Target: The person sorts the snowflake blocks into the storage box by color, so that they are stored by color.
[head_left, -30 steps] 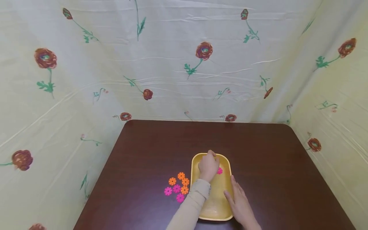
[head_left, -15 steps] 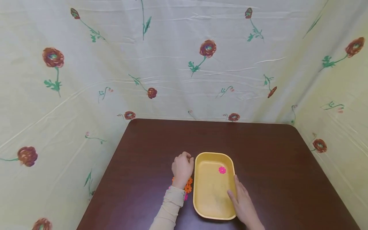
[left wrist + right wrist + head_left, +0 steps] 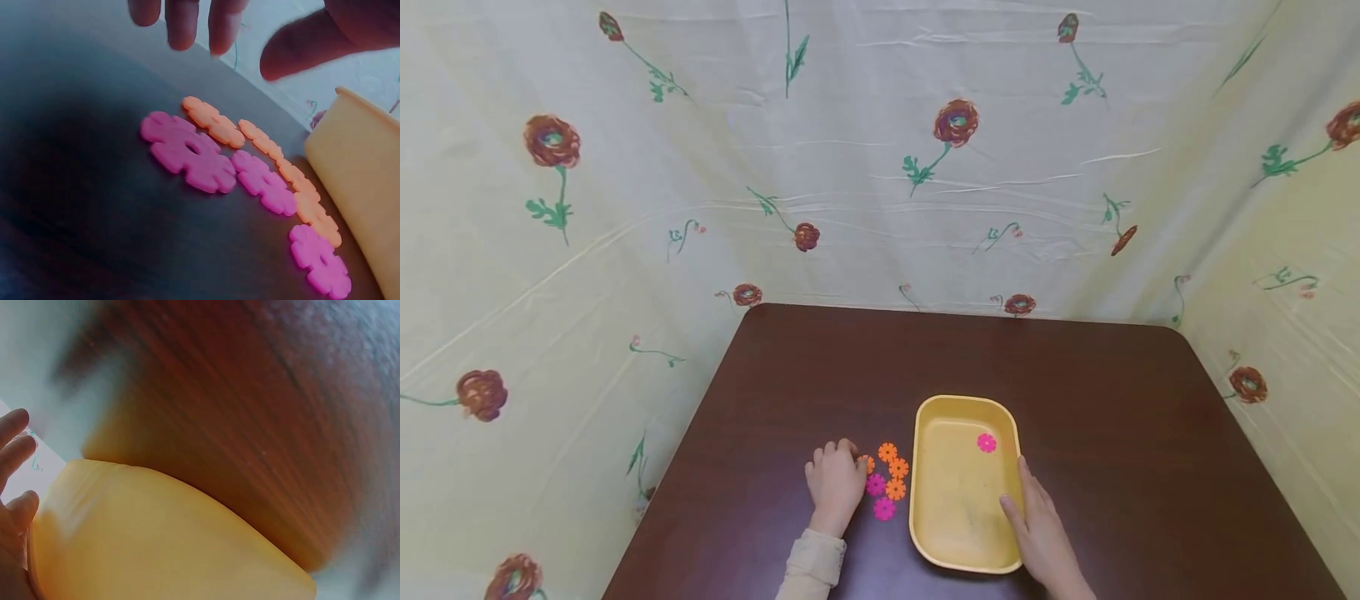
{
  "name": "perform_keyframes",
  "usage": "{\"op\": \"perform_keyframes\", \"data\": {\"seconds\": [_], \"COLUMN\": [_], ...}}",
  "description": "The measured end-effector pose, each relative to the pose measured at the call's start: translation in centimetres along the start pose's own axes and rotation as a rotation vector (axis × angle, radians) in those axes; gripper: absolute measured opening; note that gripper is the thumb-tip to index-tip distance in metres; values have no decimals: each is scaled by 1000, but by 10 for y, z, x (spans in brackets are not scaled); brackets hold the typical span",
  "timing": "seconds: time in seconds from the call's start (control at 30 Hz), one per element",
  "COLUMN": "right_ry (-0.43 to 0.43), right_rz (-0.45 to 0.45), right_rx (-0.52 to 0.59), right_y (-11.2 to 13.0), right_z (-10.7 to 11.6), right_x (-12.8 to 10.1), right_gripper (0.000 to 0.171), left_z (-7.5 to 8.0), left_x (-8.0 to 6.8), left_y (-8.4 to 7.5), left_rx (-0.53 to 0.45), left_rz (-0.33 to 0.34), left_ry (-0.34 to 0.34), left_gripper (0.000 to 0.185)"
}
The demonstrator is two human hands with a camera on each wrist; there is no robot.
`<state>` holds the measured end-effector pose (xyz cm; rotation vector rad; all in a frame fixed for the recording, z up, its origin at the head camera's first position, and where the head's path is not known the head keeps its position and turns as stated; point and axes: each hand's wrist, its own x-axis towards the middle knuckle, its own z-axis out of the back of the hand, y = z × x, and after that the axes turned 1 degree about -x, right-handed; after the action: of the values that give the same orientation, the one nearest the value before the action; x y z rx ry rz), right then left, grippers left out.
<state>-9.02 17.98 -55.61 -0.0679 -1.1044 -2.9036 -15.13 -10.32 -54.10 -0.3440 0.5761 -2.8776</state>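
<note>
Two relaxed hands (image 3: 835,486), fingers (image 3: 181,25) loose.

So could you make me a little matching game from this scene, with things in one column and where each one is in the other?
Things:
1. left hand
2. right hand
3. lone pink flower piece
4. yellow tray

Places:
A. lying inside the tray
B. resting against the tray's right rim
C. on the dark table, right of the loose flower pieces
D. over the table, left of the orange and pink flower pieces

Pairs: 1-D, 2-B, 3-A, 4-C
</note>
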Motion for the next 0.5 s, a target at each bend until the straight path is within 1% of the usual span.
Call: {"op": "perform_keyframes", "data": {"seconds": [0.1, 0.23, 0.37, 0.5], "right_ry": [-12, -9, -3, 3], "right_rz": [12, 0, -11, -14], "right_rx": [4, 2, 11, 23], "right_y": [-1, -1, -1, -2], "right_z": [0, 1, 0, 0], "right_x": [0, 0, 1, 1], "right_gripper": [60, 60, 60, 60], "left_z": [1, 1, 1, 0], "left_x": [-4, -11, -16, -18], "left_y": [4, 7, 9, 10], "left_rx": [54, 148, 214, 220], "left_rz": [-40, -89, -97, -93], "left_ry": [9, 30, 51, 45], "left_gripper": [22, 31, 37, 37]}}
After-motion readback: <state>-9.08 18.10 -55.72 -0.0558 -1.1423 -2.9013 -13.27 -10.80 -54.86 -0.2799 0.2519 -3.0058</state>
